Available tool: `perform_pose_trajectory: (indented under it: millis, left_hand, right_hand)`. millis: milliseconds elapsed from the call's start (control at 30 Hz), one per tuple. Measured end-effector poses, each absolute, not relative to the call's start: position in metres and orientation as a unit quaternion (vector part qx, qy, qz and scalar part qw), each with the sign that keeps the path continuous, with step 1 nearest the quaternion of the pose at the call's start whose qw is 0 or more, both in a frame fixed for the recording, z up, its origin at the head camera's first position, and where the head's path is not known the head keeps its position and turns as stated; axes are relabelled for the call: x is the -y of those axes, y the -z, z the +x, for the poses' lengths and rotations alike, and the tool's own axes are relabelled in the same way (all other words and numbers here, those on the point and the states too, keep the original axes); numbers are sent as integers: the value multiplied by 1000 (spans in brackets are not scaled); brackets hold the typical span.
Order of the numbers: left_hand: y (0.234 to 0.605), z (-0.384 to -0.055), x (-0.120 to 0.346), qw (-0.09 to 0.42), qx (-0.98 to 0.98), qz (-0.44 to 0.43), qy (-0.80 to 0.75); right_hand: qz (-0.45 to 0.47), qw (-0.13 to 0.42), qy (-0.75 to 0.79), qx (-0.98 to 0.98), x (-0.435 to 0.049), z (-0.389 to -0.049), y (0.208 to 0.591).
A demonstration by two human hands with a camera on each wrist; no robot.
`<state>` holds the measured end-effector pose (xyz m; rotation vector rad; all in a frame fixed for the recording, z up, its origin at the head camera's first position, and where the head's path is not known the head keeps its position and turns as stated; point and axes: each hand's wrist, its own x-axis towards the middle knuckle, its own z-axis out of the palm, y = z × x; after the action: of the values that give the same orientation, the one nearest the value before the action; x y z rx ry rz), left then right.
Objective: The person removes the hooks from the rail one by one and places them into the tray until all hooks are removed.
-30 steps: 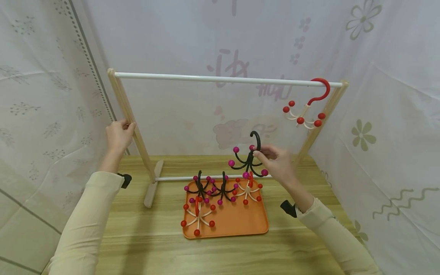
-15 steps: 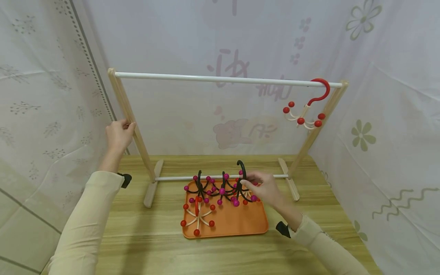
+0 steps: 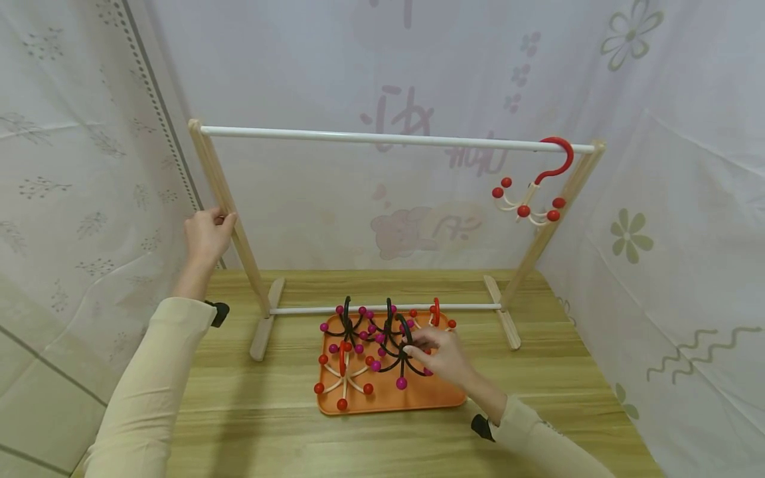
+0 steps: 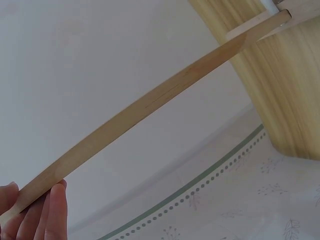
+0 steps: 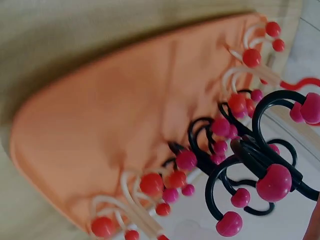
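My left hand (image 3: pixel 209 234) grips the left wooden post (image 3: pixel 242 249) of a hanging rack; in the left wrist view the thumb and fingers lie on either side of the post (image 4: pixel 145 107). Over an orange tray (image 3: pixel 430 395), my right hand (image 3: pixel 445 362) pinches a black multi-arm hook hanger (image 3: pixel 402 383) with magenta balls on its arm ends. That hanger (image 5: pixel 274 183) fills the right side of the right wrist view. Two similar black hangers (image 3: pixel 348 326) and two cream hangers (image 3: pixel 344 377) with red hooks and balls lie on the tray. I cannot tell whether the held hanger touches the tray.
A cream hanger with a red hook (image 3: pixel 558 169) hangs at the right end of the rack's white top bar (image 3: pixel 370 137). A lower white bar (image 3: pixel 305 310) runs behind the tray, between the wooden feet (image 3: pixel 259 338). Patterned cloth (image 3: pixel 299 199) encloses the wooden table (image 3: pixel 269 411).
The right hand has brought the black hanger down and left, from in front of the rack to low over the tray. The left hand has stayed on the post.
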<state>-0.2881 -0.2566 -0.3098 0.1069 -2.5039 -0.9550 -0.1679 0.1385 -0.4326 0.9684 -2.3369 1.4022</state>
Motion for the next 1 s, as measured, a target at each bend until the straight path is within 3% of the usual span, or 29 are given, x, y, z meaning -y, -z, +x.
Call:
perform_pose_trajectory:
  millis: [1000]
  left_hand:
    - [311, -288, 258, 220, 911, 39, 347]
  right_hand:
    - [307, 128, -517, 788, -116, -160, 497]
